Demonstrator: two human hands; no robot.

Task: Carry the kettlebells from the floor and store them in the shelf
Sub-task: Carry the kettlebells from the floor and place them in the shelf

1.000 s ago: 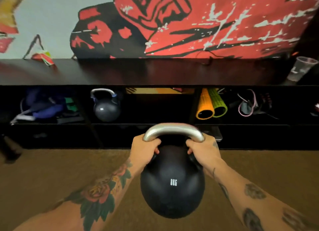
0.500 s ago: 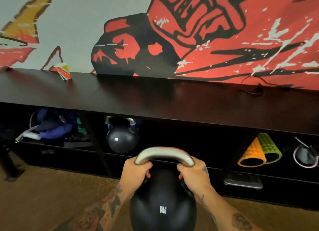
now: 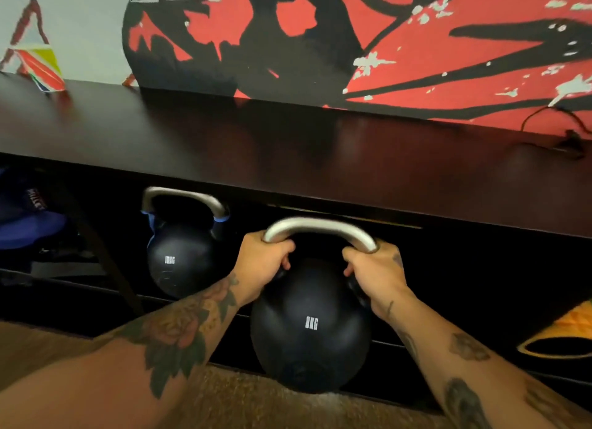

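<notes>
I hold a black kettlebell (image 3: 309, 329) marked 8KG by its silver handle, off the floor, at the mouth of the dark shelf (image 3: 288, 159). My left hand (image 3: 261, 263) grips the handle's left side. My right hand (image 3: 374, 270) grips its right side. A second black kettlebell (image 3: 179, 255), marked 10KG and with blue bands on its handle, stands inside the shelf compartment just to the left of the one I carry.
A slanted shelf divider (image 3: 105, 258) stands left of the stored kettlebell, with blue bags (image 3: 28, 223) beyond it. An orange foam roller (image 3: 567, 335) lies at the right edge. A colourful paper cup (image 3: 41, 66) and a black cable (image 3: 563, 133) sit on the shelf top. Brown carpet (image 3: 243, 399) lies below.
I have come much closer to the shelf with the kettlebell. The bell now hangs in front of the compartment opening, right of the stored one. Both hands keep their grip.
</notes>
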